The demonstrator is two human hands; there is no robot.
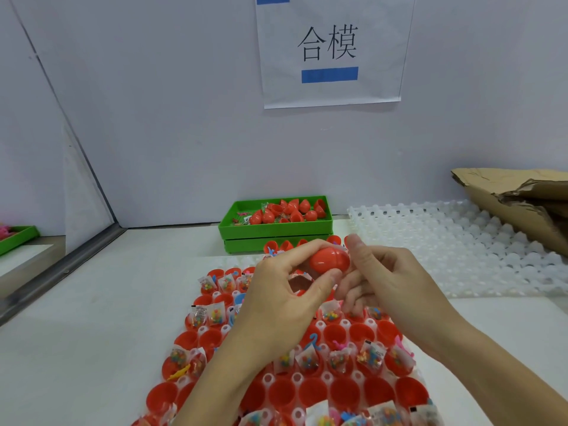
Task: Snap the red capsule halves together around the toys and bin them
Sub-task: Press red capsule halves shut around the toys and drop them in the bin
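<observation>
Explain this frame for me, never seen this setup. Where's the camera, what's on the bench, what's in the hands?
There is no machine here, just a person working bare-handed. The single picture comes from a wide-angle camera on the person's head, looking forward and down.

The left hand pinches a closed red plastic egg-shaped capsule between thumb and fingers. The right hand is at its other end, fingers loosely open.

Below the hands, a white plastic grid tray holds open red capsule halves; many carry small clear packets of coloured beads or little toys. Behind it sits a green plastic bin with finished capsules and loose halves. An empty white grid tray lies to the right, beside torn brown cardboard. A paper sign hangs on the wall.
</observation>
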